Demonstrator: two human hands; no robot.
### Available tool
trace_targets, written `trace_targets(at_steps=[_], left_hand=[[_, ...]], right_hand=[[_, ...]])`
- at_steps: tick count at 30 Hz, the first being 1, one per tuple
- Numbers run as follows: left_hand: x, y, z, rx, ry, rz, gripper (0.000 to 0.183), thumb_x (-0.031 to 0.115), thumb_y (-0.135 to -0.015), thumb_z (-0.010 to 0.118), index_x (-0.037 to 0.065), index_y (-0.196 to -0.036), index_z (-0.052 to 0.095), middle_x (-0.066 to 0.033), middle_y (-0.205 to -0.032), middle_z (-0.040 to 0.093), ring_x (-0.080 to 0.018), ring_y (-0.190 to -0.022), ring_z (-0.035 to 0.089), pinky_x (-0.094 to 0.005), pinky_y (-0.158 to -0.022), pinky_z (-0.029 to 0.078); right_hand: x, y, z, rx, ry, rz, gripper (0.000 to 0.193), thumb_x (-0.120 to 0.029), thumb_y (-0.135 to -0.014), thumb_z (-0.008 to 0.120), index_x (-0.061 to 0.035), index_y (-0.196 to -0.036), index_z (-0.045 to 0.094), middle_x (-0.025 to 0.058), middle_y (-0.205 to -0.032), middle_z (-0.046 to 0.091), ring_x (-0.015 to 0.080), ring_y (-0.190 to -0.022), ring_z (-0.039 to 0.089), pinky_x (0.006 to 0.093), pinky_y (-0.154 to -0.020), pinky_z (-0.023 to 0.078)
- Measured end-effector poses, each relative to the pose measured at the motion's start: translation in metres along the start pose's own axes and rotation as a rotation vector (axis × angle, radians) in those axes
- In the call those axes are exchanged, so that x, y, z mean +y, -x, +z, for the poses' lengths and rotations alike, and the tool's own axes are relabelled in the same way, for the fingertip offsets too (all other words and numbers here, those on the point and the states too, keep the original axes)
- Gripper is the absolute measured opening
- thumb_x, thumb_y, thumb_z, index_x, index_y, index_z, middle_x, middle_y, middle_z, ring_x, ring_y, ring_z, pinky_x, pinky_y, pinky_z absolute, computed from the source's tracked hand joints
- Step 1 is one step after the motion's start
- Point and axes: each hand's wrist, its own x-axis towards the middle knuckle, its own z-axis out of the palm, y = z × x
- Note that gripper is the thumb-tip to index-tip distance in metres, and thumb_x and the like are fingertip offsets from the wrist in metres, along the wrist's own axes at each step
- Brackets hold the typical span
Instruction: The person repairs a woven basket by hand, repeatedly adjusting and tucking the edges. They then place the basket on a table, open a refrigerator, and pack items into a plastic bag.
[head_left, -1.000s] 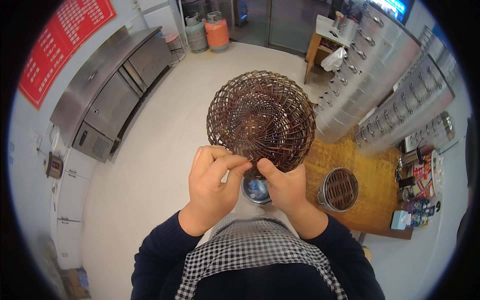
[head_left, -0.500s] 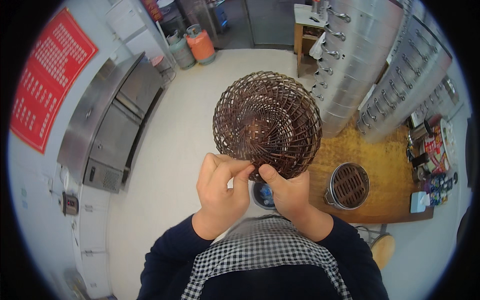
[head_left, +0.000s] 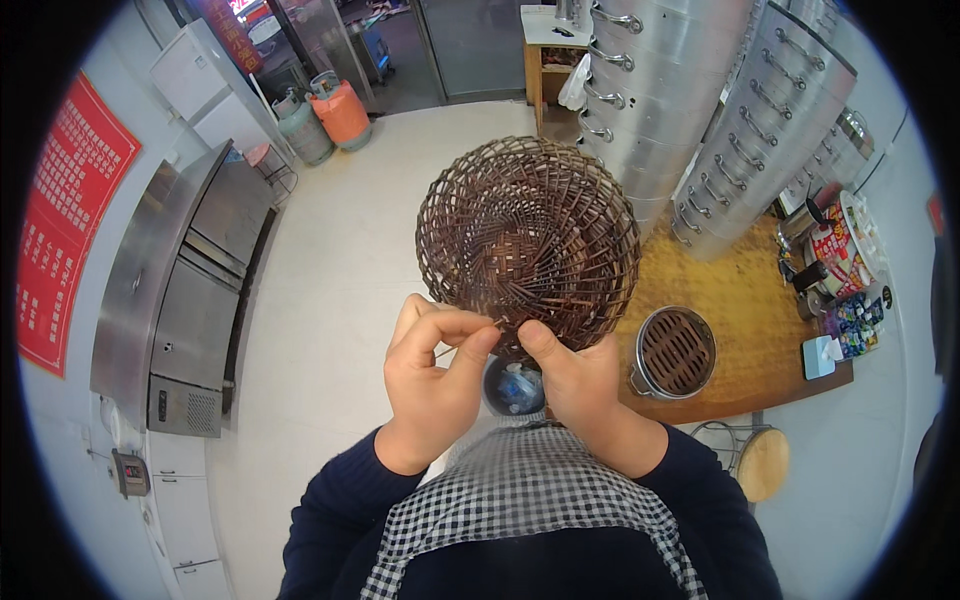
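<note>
A round, dark brown woven wicker basket (head_left: 528, 225) is held up in front of me, its hollow inside facing me. My right hand (head_left: 585, 385) grips its near rim, thumb on the inside and the other fingers hidden behind the weave. Beside that thumb, my left hand (head_left: 430, 375) is closed in a pinch of thumb and forefinger at the near edge. A thin wicker strand (head_left: 447, 351) runs through the left fingers. Whether it is still joined to the basket I cannot tell.
Right of me, a wooden table (head_left: 690, 290) bears tall steamer stacks (head_left: 665, 90) and a round pot with a slotted brown top (head_left: 677, 352). Below my hands stands a bin (head_left: 490, 385); a stool (head_left: 763, 465) is near the table. Steel cabinet (head_left: 205, 290) left, gas cylinders (head_left: 341, 115) beyond.
My view has shifted, so the room's things sit farther left. The thin strand now shows between my left fingers. My right hand keeps its grip on the basket.
</note>
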Motion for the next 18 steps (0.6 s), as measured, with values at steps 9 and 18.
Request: trace_targets(at_steps=[9, 18], left_hand=[[0.024, 0.010, 0.023, -0.007, -0.354, 0.203, 0.014, -0.008, -0.075, 0.072, 0.001, -0.084, 0.066, -0.0088, -0.078, 0.057, -0.0174, -0.066, 0.056, -0.0262, -0.057, 0.047], [0.023, 0.014, 0.025, -0.045, -0.106, 0.038, 0.012, -0.005, -0.077, 0.074, 0.001, -0.084, 0.067, -0.0067, -0.079, 0.056, -0.0151, -0.071, 0.056, -0.0253, -0.064, 0.047]], right_hand=[[-0.010, 0.011, -0.027, -0.047, 0.076, -0.115, 0.021, -0.007, -0.090, 0.069, 0.0023, -0.109, 0.067, 0.0058, -0.105, 0.070, 0.0122, -0.094, 0.064, 0.0283, -0.083, 0.052], [-0.012, 0.017, -0.030, -0.033, -0.044, -0.074, 0.022, -0.005, -0.090, 0.069, 0.0025, -0.111, 0.066, 0.0059, -0.106, 0.070, 0.0124, -0.094, 0.064, 0.0283, -0.083, 0.052]])
